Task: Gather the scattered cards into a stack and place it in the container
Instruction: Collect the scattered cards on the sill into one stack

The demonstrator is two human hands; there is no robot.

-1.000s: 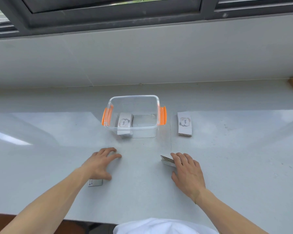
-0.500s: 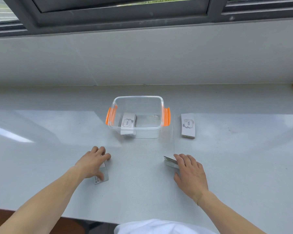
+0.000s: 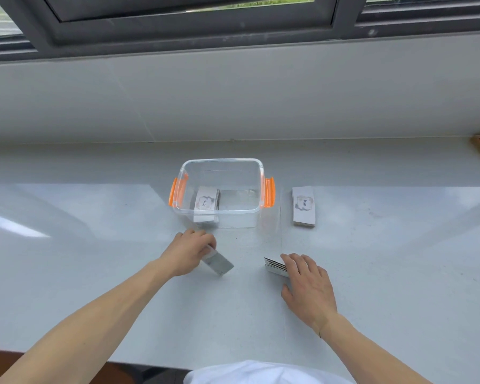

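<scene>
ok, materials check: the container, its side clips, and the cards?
Container: clear rigid plastic, glossy; the stack inside shows through its wall.
Side clips: opaque orange plastic, smooth.
Cards, e.g. the stack to the container's right: likely matte white cardstock; thin layered edges show, with a printed face. A coating can't be ruled out.

Open counter (image 3: 247,306) lies between the left hand (image 3: 187,253) and right hand (image 3: 306,284), while the container (image 3: 222,194) stands just beyond, one stack (image 3: 206,202) filling its left side, its right half bare, another stack (image 3: 303,205) just right.
</scene>
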